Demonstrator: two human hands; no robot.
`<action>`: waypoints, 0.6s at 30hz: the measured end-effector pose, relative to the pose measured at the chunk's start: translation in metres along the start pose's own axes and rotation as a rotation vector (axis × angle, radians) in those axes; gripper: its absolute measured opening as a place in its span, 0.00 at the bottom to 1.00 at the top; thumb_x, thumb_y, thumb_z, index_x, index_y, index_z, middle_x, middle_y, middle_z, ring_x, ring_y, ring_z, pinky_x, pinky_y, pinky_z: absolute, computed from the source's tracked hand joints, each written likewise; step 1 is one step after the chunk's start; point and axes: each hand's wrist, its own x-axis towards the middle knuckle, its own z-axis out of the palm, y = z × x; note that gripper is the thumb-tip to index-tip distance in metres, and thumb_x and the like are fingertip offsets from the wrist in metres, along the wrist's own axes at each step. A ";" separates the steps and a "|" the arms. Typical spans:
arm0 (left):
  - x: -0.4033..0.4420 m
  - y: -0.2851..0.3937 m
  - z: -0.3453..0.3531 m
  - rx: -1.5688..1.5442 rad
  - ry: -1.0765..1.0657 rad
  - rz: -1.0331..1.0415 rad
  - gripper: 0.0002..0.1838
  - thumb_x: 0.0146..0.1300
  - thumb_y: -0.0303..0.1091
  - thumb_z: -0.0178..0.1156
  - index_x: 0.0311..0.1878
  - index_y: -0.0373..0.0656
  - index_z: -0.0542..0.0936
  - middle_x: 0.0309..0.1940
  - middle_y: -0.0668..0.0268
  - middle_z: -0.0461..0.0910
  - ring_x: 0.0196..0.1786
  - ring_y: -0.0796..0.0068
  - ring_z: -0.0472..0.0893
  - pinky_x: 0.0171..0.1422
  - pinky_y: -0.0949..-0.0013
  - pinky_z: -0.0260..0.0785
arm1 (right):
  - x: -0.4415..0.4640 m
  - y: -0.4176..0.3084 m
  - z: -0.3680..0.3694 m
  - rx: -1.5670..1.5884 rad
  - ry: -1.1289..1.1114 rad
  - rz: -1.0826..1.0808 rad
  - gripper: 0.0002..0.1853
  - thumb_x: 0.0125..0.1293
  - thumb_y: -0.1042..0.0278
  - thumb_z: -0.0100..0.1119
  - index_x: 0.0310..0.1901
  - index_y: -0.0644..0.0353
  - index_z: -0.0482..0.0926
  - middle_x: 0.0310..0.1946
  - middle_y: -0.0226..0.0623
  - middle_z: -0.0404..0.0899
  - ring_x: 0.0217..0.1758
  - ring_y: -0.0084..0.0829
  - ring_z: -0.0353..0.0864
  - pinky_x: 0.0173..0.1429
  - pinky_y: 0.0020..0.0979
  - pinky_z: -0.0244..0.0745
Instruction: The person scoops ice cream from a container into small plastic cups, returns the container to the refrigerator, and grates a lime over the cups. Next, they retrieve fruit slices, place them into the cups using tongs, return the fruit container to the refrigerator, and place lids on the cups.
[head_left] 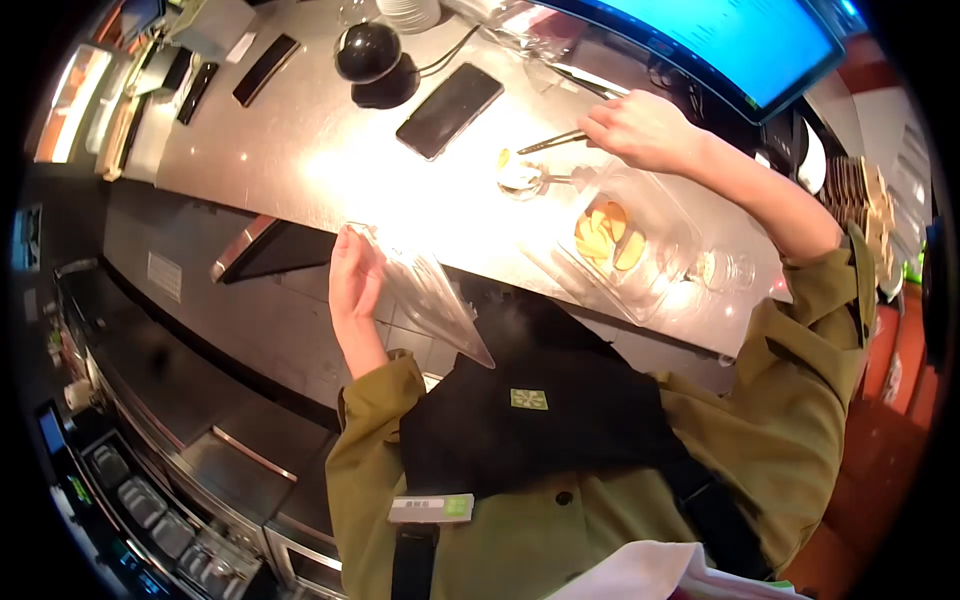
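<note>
My left hand (357, 275) is closed on the edge of a clear plastic lid (435, 300), which hangs tilted off the front of the steel counter. My right hand (640, 128) grips a thin dark utensil (552, 143); whether it is tongs or a single stick I cannot tell. Its tip points at a small glass cup (522, 178) with pale contents and a yellowish piece at its rim. Below my right hand, a clear plastic container (655, 255) holds several yellow slices (608, 236). A small clear jar (728, 270) stands to its right.
On the steel counter (290, 150) lie a black phone (450, 110) and a dark slim device (266, 70), with a round black object (367, 52) between them. A lit monitor (730, 40) stands at the back right. Stacked brown holders (858, 195) are at the far right.
</note>
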 end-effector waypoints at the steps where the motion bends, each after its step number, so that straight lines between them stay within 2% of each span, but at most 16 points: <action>1: -0.002 -0.002 0.002 -0.010 0.028 0.009 0.08 0.66 0.34 0.48 0.45 0.42 0.68 0.35 0.71 0.72 0.28 0.87 0.71 0.35 0.81 0.66 | -0.006 -0.002 -0.004 0.021 0.015 0.053 0.07 0.56 0.67 0.51 0.31 0.61 0.70 0.24 0.40 0.74 0.28 0.40 0.77 0.29 0.36 0.72; 3: -0.016 0.007 0.003 0.038 -0.085 -0.001 0.12 0.67 0.36 0.46 0.49 0.40 0.68 0.38 0.67 0.74 0.16 0.87 0.66 0.21 0.84 0.59 | -0.024 -0.005 -0.017 0.067 0.023 0.154 0.10 0.59 0.63 0.51 0.31 0.62 0.70 0.24 0.40 0.74 0.28 0.41 0.77 0.30 0.38 0.72; 4: -0.018 0.006 -0.012 0.044 -0.072 -0.010 0.14 0.68 0.37 0.44 0.50 0.38 0.67 0.40 0.64 0.74 0.13 0.87 0.65 0.17 0.85 0.58 | -0.039 -0.004 -0.023 0.081 0.046 0.197 0.13 0.61 0.58 0.50 0.32 0.62 0.69 0.25 0.41 0.74 0.29 0.42 0.77 0.30 0.40 0.71; 6: -0.022 0.002 -0.042 0.056 -0.046 -0.028 0.19 0.68 0.40 0.42 0.54 0.35 0.66 0.43 0.59 0.76 0.07 0.85 0.61 0.10 0.86 0.55 | -0.081 -0.018 -0.044 0.082 0.112 0.290 0.12 0.60 0.58 0.51 0.33 0.60 0.69 0.25 0.41 0.75 0.28 0.42 0.77 0.29 0.40 0.71; 8: -0.033 -0.001 -0.061 -0.039 -0.152 -0.139 0.17 0.68 0.38 0.43 0.52 0.37 0.69 0.44 0.61 0.76 0.22 0.81 0.75 0.31 0.80 0.71 | -0.120 -0.040 -0.047 0.110 -0.006 0.344 0.08 0.58 0.62 0.53 0.32 0.58 0.73 0.23 0.39 0.75 0.25 0.40 0.77 0.28 0.37 0.72; 10: -0.037 -0.016 -0.099 -0.053 -0.036 -0.077 0.15 0.68 0.37 0.45 0.52 0.39 0.70 0.45 0.63 0.76 0.36 0.77 0.76 0.46 0.74 0.69 | -0.142 -0.067 -0.032 0.166 -0.289 0.394 0.06 0.55 0.66 0.53 0.28 0.59 0.75 0.22 0.38 0.76 0.25 0.39 0.78 0.28 0.36 0.72; 11: -0.038 -0.021 -0.102 -0.057 0.023 -0.042 0.15 0.67 0.37 0.45 0.51 0.39 0.71 0.45 0.64 0.76 0.43 0.76 0.76 0.54 0.71 0.68 | -0.147 -0.078 -0.020 0.131 -0.328 0.397 0.05 0.52 0.71 0.52 0.26 0.60 0.77 0.22 0.38 0.77 0.27 0.37 0.79 0.30 0.35 0.73; 12: -0.034 -0.012 -0.104 -0.146 -0.045 -0.119 0.14 0.67 0.36 0.46 0.51 0.40 0.71 0.45 0.64 0.76 0.46 0.75 0.75 0.55 0.70 0.67 | -0.142 -0.085 -0.020 0.125 -0.319 0.407 0.05 0.50 0.73 0.52 0.24 0.60 0.78 0.23 0.38 0.78 0.29 0.37 0.79 0.31 0.35 0.73; 14: -0.032 -0.010 -0.096 -0.316 -0.170 -0.270 0.14 0.66 0.35 0.47 0.51 0.40 0.72 0.46 0.65 0.76 0.51 0.74 0.73 0.59 0.69 0.64 | -0.138 -0.086 0.001 0.117 -0.402 0.395 0.06 0.51 0.70 0.55 0.27 0.63 0.75 0.24 0.38 0.76 0.27 0.36 0.78 0.31 0.34 0.73; 18: -0.024 -0.008 -0.061 -0.207 -0.126 -0.249 0.14 0.68 0.36 0.45 0.52 0.39 0.70 0.49 0.64 0.74 0.50 0.74 0.73 0.57 0.69 0.66 | -0.118 -0.092 0.013 0.039 -0.299 0.394 0.04 0.49 0.72 0.54 0.26 0.62 0.76 0.26 0.37 0.77 0.30 0.35 0.79 0.33 0.33 0.73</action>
